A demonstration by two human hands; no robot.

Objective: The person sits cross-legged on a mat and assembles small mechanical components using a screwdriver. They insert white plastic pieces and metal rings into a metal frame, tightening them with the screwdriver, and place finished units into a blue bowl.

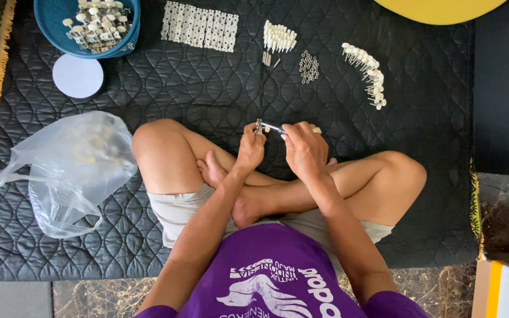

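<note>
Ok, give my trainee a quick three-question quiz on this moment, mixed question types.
1. True or false: the blue bowl sits at the far left of the black quilted mat.
2. Which hand grips the screwdriver?
3. The clear plastic bag lies: A) beside the person's left knee, B) beside the right knee, C) inside the bowl.

Key
1. True.
2. The right hand; the left hand pinches a small metal part.
3. A.
</note>
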